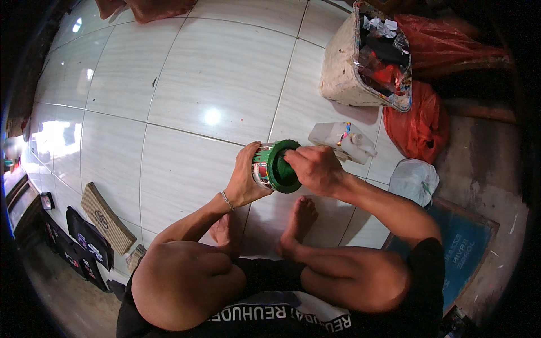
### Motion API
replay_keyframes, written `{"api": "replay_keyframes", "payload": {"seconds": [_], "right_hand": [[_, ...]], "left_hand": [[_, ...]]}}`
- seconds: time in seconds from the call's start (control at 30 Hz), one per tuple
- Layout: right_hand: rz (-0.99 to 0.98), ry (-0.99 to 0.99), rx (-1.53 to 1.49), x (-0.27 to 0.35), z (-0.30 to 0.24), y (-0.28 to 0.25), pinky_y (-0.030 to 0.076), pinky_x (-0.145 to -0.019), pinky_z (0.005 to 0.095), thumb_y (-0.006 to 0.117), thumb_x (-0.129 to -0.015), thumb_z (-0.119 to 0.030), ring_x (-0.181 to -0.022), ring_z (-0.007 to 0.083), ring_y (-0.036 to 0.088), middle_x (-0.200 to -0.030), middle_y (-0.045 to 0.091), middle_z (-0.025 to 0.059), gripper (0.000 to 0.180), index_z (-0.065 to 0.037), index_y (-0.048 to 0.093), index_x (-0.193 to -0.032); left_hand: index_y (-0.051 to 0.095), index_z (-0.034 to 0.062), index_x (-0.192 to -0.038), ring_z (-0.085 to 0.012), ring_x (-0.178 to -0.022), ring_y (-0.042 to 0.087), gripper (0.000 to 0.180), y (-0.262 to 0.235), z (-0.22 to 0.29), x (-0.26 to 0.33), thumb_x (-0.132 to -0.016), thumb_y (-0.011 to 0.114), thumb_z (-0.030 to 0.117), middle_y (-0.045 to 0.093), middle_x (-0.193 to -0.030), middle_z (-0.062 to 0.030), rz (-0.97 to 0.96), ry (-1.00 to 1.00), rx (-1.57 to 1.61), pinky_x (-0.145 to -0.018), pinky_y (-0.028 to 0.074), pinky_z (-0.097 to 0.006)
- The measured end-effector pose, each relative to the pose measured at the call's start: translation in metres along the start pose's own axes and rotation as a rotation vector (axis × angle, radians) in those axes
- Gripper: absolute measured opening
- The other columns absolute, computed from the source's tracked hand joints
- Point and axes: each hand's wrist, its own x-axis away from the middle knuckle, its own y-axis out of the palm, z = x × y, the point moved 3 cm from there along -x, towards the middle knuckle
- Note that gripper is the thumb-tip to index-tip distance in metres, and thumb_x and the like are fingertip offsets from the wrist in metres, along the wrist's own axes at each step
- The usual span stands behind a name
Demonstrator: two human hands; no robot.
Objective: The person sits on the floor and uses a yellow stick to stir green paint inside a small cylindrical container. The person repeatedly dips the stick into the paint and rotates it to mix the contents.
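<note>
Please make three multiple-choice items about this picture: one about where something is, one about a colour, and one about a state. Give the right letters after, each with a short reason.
1. Where does the paint-stained bin stand?
A. on the tiled floor, ahead and to the right of the hands
B. on the person's knees
C. behind the flat cardboard at the left

2. What colour is the rim of the can?
A. yellow
B. green
C. white

3. How is the can held?
A. it stands alone on the floor
B. one hand carries it by a handle
C. the left hand grips its side and the right hand is at its open end

Answers:
1 A, the bin rests on the pale tiles near the orange bags.
2 B, the round rim shows green.
3 C, both hands are on the can, above the bare feet.
</note>
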Motion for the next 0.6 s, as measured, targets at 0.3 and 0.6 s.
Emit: {"api": "replay_keyframes", "payload": {"seconds": [0.3, 0.6], "right_hand": [[-0.013, 0.103, -0.222, 0.007, 0.004, 0.017, 0.051, -0.051, 0.0428, 0.064, -0.085, -0.007, -0.063, 0.0321, 0.067, -0.062, 0.060, 0.0135, 0.005, -0.004, 0.063, -0.082], [-0.221, 0.070, -0.005, 0.028, -0.002, 0.014, 0.055, -0.056, 0.0486, 0.059, -0.083, -0.008, -0.064, 0.0366, 0.068, -0.072, 0.067, 0.0191, 0.008, -0.001, 0.061, -0.079]], "left_hand": [[0.031, 0.0023, -0.146, -0.0412, -0.131, 0.046, 0.112, 0.001, 0.001, 0.000, -0.054, 0.093, 0.021, 0.045, -0.141, -0.0233, -0.008, 0.001, -0.032, -0.111, 0.040, -0.046], [0.031, 0.0030, -0.145, -0.0407, -0.131, 0.046, 0.112, 0.000, -0.003, 0.002, -0.054, 0.093, 0.020, 0.045, -0.141, -0.0219, 0.006, -0.045, 0.027, -0.110, 0.042, -0.046]]}}
